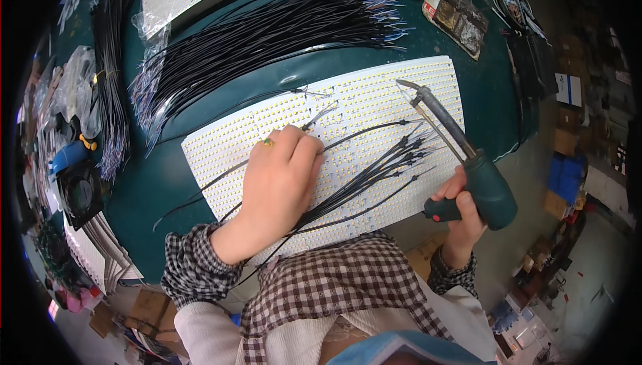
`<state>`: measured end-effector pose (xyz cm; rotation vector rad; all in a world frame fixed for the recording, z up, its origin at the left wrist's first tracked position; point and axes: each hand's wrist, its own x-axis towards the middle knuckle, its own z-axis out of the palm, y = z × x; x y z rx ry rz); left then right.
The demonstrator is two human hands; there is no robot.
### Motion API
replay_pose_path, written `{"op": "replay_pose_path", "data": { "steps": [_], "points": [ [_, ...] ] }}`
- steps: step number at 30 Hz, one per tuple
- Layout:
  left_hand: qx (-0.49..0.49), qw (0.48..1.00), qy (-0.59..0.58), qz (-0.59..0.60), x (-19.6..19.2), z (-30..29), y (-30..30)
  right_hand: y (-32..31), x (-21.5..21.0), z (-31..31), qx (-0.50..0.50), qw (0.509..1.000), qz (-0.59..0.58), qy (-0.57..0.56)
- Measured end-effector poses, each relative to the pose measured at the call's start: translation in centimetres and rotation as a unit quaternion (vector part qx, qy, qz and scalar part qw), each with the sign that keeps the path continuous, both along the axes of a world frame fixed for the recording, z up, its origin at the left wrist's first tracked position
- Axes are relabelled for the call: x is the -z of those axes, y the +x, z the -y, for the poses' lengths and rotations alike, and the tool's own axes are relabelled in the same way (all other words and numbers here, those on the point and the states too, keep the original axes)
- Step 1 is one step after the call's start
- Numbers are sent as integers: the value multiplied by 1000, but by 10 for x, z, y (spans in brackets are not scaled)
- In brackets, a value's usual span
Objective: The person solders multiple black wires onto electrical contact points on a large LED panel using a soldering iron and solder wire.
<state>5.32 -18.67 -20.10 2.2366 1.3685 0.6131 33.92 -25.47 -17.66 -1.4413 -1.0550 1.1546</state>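
A white LED panel (381,107) dotted with rows of small yellow chips lies on the table in front of me. My left hand (281,174) rests over its middle, fingers curled and pressed on a black cable (308,126) whose stripped wire ends poke out beyond the knuckles. To the right, my right hand (465,214) grips the handle of a dark green soldering gun (491,191). Its tip points up and left above the panel, apart from the cables. A loose bunch of black cables (361,184) with bare ends lies across the panel, right of my left hand.
Behind the panel lies a large bundle of black cables (267,37); another bundle (110,77) is at far left. A stained solder tin (455,16) sits at back right. A small black fan (80,194) and stacked white panels (100,251) stand at the left on the green table (140,231).
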Motion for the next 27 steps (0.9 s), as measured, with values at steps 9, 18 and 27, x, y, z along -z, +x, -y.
{"op": "replay_pose_path", "data": {
  "steps": [9, 18, 27],
  "points": [
    [-82, 992, -22, -91, -32, 19, -42, 13, 9, 8, -8, 993, -101, 65],
    [41, 997, 8, 58, 14, -39, 32, 9, 9, 4, -50, 991, -104, 60],
    [-4, 996, 4, 85, 1, -26, 20, 8, 4, 5, -30, 996, -86, 15]
  ]
}}
